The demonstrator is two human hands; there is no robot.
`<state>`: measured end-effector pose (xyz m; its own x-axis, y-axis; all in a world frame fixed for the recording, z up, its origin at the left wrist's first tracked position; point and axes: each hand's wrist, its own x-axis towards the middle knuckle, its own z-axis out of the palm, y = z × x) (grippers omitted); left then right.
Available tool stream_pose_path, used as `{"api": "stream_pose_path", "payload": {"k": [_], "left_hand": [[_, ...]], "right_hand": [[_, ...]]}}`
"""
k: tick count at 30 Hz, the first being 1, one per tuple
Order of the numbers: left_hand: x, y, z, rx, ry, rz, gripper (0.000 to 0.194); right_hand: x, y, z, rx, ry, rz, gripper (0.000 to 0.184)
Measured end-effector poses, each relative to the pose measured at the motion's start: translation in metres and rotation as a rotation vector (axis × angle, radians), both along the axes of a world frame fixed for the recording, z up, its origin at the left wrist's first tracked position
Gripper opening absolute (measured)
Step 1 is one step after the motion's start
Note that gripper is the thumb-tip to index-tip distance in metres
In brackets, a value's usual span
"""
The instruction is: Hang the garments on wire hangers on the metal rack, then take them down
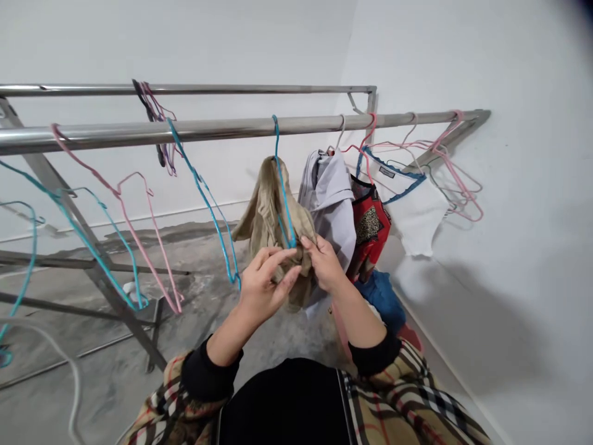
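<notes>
A khaki garment (264, 210) hangs bunched on a blue hanger (283, 194), which hooks over the front metal rail. My right hand (327, 262) pinches the garment's cloth beside the hanger's near end, thumb on top. At the left of that end is my left hand (266, 281), its thumb and fingers apart and nothing seen between them. Its fingertips lie close to the hanger tip and the cloth; whether they touch is hard to tell. Right of the khaki garment hangs a light grey garment (328, 198), close behind my right hand.
Bare blue hangers (204, 198) and a pink hanger (134, 228) hang left on the front rail (222, 128). A red garment (375, 225) and a white garment (412, 210) hang right, near the wall. Blue cloth (382, 300) lies low at right. A rear rail (259, 90) runs behind.
</notes>
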<state>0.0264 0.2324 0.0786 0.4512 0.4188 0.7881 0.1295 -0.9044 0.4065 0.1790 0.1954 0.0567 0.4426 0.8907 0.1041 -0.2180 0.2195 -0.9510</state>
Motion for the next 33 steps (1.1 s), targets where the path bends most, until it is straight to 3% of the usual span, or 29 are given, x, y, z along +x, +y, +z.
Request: {"api": "stream_pose_path", "payload": {"k": [2,5,9,12,18,22,29,31,33], "left_hand": [[-0.002,0.002,0.002,-0.019,-0.054,0.007,0.021],[0.0,0.007,-0.001,-0.095,-0.102,-0.009,0.031],[0.005,0.017,-0.011,-0.226,0.045,-0.104,0.047],[0.006,0.023,-0.015,-0.222,0.151,-0.109,0.044],[0.003,0.032,-0.012,-0.236,0.072,-0.27,0.037],[0.005,0.039,-0.008,-0.212,0.052,-0.185,0.02],[0.008,0.044,-0.007,-0.169,0.146,-0.02,0.016],[0.007,0.042,-0.006,-0.178,0.119,-0.025,0.014],[0.005,0.039,-0.003,-0.224,0.07,-0.11,0.016]], "right_hand": [[-0.001,0.006,-0.006,-0.033,0.068,-0.034,0.046],[-0.005,0.008,-0.009,-0.026,0.079,-0.067,0.048],[-0.013,-0.002,-0.004,0.033,0.01,-0.058,0.043],[-0.018,-0.011,0.0,0.055,0.009,-0.022,0.04],[-0.025,-0.019,0.008,0.008,0.052,0.015,0.044],[-0.027,-0.02,0.011,-0.051,-0.02,0.085,0.04],[-0.018,-0.026,0.011,-0.007,-0.173,0.06,0.037],[-0.01,-0.025,0.008,0.011,-0.13,0.0,0.039],[0.0,-0.021,0.003,0.008,-0.061,-0.076,0.041]]}}
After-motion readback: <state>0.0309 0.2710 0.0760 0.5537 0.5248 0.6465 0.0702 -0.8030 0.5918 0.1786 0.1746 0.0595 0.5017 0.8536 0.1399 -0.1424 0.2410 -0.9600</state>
